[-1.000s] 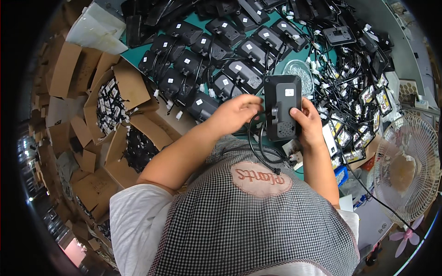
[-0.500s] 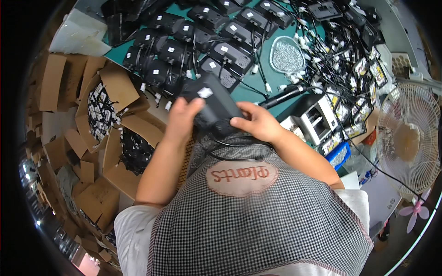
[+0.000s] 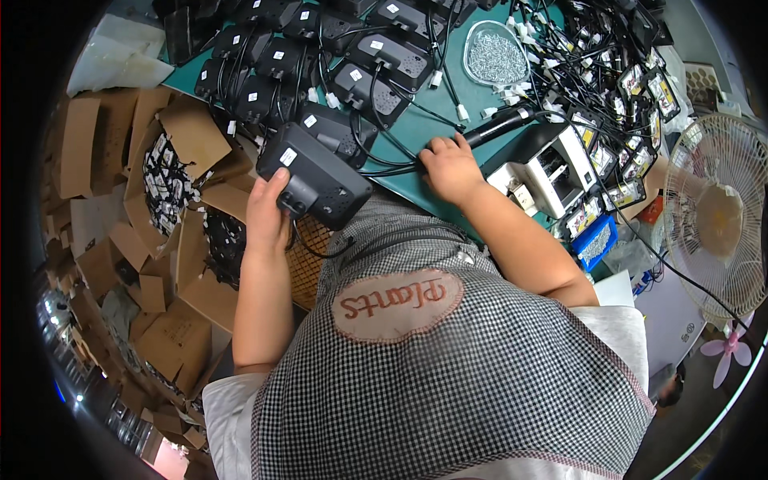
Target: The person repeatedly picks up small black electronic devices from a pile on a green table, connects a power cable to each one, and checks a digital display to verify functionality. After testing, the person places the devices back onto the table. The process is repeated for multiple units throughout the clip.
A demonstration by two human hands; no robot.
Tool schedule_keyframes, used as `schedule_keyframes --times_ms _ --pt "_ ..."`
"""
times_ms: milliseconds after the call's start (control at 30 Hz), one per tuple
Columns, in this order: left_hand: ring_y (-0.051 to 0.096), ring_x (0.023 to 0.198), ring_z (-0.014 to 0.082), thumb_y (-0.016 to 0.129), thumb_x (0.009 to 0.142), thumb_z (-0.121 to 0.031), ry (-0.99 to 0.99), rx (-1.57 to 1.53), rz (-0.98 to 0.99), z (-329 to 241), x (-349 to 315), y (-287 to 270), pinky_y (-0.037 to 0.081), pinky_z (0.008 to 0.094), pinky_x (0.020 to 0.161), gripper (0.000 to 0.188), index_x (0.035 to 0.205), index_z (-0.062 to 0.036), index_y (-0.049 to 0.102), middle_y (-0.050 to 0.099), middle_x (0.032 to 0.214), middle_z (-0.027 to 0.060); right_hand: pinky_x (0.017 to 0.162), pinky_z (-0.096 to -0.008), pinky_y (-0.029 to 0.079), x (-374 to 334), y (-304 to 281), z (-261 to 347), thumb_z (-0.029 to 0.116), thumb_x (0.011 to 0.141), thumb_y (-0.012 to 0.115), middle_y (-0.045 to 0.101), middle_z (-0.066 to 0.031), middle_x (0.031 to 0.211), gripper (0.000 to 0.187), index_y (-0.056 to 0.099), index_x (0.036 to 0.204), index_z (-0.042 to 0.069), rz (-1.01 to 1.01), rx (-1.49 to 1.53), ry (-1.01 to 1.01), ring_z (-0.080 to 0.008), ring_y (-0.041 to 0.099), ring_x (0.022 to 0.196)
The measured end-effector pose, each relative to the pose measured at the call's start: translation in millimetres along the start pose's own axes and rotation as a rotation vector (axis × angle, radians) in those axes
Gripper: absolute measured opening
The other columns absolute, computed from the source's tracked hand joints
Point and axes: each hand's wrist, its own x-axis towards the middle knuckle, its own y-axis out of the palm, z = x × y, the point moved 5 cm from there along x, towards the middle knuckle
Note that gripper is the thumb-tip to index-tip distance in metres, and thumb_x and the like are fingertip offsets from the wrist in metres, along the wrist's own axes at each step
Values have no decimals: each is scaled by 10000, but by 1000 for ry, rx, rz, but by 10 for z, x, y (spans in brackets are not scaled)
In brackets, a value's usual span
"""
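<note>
My left hand [image 3: 268,212] grips a black box-shaped device [image 3: 316,176] with a small white label, held at the near left edge of the green table [image 3: 416,128]. A black cable hangs from the device toward my apron. My right hand [image 3: 450,166] rests on the table, fingers on black cables beside a black screwdriver-like tool [image 3: 500,126]. I cannot tell if it grips anything. Rows of similar black devices [image 3: 320,48] with cables lie beyond both hands.
A clear dish of screws [image 3: 496,54] sits at the back. A white boxy machine [image 3: 544,170] stands right of my right hand, near a blue bin [image 3: 596,240]. Open cardboard boxes [image 3: 172,172] of parts fill the left. A fan [image 3: 716,212] stands at right.
The device has moved from centre, held in both hands, to the left in my left hand alone. My right hand let go and reached onto the table by the cables.
</note>
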Motion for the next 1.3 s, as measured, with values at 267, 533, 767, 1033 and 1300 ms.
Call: schedule_keyframes --times_ms 267,533,767,1033,1300 --pt "645 912 143 621 938 -182 -119 64 193 247 175 580 536 284 777 325 1204 -5 560 649 1060 62 1003 -456 387 -269 -98 -44 523 754 739 610 -113 1120 568 669 1182 156 182 203 23 -317 566 1125" --pt "668 874 158 627 937 -194 -256 86 261 467 342 942 577 308 746 288 1145 -5 565 653 1038 89 1004 -404 452 -242 189 300 320 775 749 595 -172 1259 548 593 1255 106 309 489 -127 -333 544 1196" --pt "693 707 138 636 937 -316 -610 161 222 1221 629 1021 578 280 572 289 1068 -58 635 711 899 41 988 -436 451 -603 134 228 322 818 699 606 -224 1204 520 595 1274 97 277 495 -241 -388 560 1152" --pt "577 560 112 655 929 -314 -360 227 50 1407 731 1275 499 277 488 277 949 -55 557 634 767 39 804 -445 506 -885 -338 -76 261 819 692 649 -140 943 231 670 943 68 -139 574 87 -335 637 907" --pt "518 534 67 648 936 -280 -267 326 62 1193 833 1405 433 235 460 214 935 -85 562 605 745 -1 1073 -496 351 -595 -216 -175 271 803 712 570 -193 1294 570 552 1329 121 -255 56 199 -342 541 1205"
